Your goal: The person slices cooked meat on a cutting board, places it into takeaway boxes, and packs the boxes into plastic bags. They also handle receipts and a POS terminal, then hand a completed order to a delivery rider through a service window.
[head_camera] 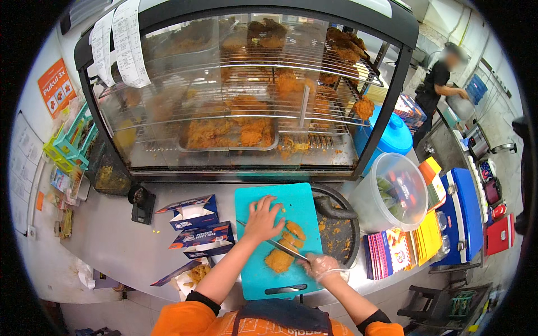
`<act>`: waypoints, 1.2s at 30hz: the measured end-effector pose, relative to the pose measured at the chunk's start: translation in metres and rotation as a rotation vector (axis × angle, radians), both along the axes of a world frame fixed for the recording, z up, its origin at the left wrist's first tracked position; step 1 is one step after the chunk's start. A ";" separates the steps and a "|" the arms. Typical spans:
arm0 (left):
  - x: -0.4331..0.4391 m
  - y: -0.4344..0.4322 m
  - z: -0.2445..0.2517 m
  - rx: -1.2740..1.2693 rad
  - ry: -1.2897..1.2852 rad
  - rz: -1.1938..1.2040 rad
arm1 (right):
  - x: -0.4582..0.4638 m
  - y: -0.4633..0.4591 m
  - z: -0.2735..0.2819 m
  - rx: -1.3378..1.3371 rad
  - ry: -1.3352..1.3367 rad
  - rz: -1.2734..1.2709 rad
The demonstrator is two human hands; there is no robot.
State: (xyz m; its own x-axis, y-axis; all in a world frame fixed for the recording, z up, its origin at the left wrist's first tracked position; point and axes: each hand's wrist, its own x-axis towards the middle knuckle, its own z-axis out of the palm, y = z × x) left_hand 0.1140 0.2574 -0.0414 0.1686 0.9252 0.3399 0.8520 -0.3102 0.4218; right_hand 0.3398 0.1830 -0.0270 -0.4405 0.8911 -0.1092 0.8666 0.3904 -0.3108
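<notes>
A turquoise plastic cutting board (256, 273) lies before me on the steel counter. My right hand (321, 266), in a clear plastic glove, grips the handle of a long knife (283, 248). The blade slants up and left across a breaded fried cutlet (279, 261), whose upper part is in several slices (295, 230). My left hand (263, 218) is bare, its fingers spread over the board's upper part, above the blade; the knife's far end shows left of the wrist. Whether this hand presses on the blade's back, I cannot tell.
Folded paper food boxes (209, 239) and a box with fried pieces (197, 273) are at left. A dark stone mortar with a pestle (334, 208), a clear plastic tub (388, 193) and stacked packaging (388, 254) stand at right. Behind is a glass display warmer (243, 172). A person (435, 84) works farther back.
</notes>
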 end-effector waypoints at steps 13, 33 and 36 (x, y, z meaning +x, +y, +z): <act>-0.005 -0.018 -0.016 -0.075 -0.069 0.036 | -0.015 -0.028 -0.004 -0.158 -0.198 -0.066; -0.010 -0.038 -0.013 0.001 -0.156 0.115 | -0.022 -0.043 0.020 -0.283 -0.264 -0.010; -0.021 -0.032 -0.020 0.012 -0.084 0.103 | -0.034 -0.033 0.010 -0.322 -0.216 -0.017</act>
